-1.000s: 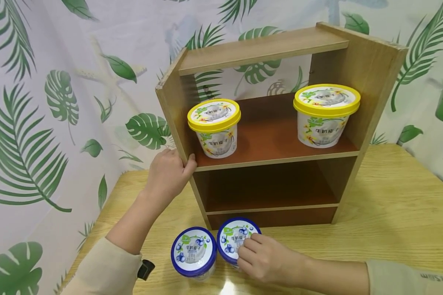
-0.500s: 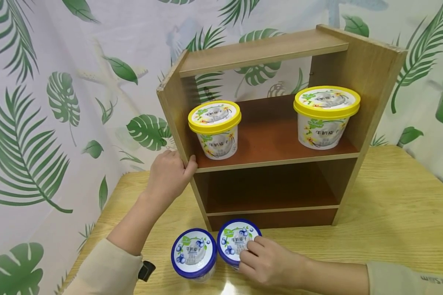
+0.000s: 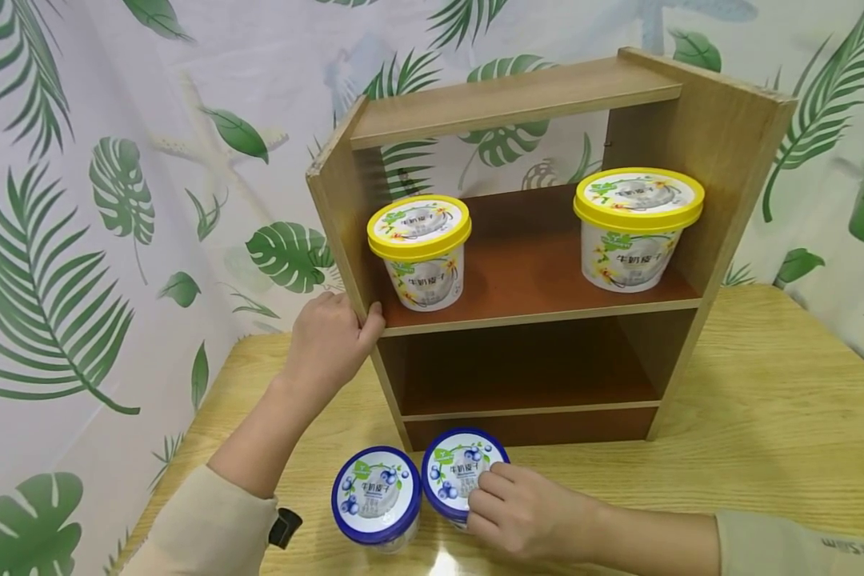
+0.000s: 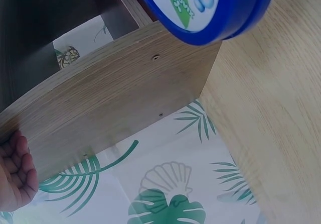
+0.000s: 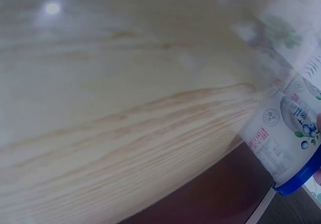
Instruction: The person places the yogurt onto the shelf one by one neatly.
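A small wooden shelf unit [image 3: 540,316] stands on the table. My left hand [image 3: 334,336] grips the front edge of its left side panel, thumb at the middle shelf; the left wrist view shows curled fingers [image 4: 22,169] against the panel's outer face. Two ice-cream-style tubs with blue lids and blueberry prints stand side by side in front. My right hand [image 3: 514,512] holds the right blue-lidded tub [image 3: 454,468] by its right side, fingers over the lid's edge. To its left is the other blue-lidded tub [image 3: 376,492]. The right wrist view shows the held tub's white side [image 5: 281,138].
On the middle shelf stand a left yellow-lidded tub [image 3: 421,256] and a right yellow-lidded tub [image 3: 634,232], near the side panels. Below is a lower shelf [image 3: 533,376]. The light wood table [image 3: 785,400] extends rightward; a leaf-patterned cloth [image 3: 187,160] hangs behind and at left.
Almost nothing differs. Both hands keep their places on the shelf unit and the right blue-lidded tub; the view shifts only slightly.
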Motion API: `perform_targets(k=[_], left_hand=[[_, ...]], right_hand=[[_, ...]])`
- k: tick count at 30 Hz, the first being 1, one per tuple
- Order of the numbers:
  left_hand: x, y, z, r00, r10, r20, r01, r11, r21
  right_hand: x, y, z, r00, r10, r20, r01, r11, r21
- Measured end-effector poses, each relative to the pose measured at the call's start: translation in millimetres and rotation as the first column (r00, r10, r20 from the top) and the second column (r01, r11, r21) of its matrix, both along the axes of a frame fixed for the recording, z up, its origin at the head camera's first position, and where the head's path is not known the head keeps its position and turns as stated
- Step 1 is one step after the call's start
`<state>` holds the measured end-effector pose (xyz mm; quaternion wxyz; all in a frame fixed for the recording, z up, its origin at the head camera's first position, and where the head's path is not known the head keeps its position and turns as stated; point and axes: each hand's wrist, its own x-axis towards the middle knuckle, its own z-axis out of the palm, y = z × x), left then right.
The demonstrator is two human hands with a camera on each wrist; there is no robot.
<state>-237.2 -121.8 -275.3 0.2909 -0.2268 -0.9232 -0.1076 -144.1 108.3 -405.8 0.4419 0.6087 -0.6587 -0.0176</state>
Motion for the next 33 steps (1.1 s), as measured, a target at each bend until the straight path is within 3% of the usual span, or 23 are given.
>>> perform_targets(k=[6,21,33], left_hand=[[0.3,0.4,0.3,1.000,-0.006,-0.008,0.006,1.000,-0.006],[0.7,0.3,-0.2,1.000,-0.005,-0.002,0.005,1.000,-0.007],[0.2,-0.2,0.7,1.000,0.003,0.005,-0.003,1.000,-0.002]], right_hand=[[2.0,2.0,2.6,1.000,-0.007,0.018,0.006,1.000,0.024],[1.8,2.0,19.5,0.996,0.057,-0.075,-0.059,0.998,-0.021],[0.0,3.5,45.2,0.994,0.067,-0.088,-0.071,0.997,-0.039]])
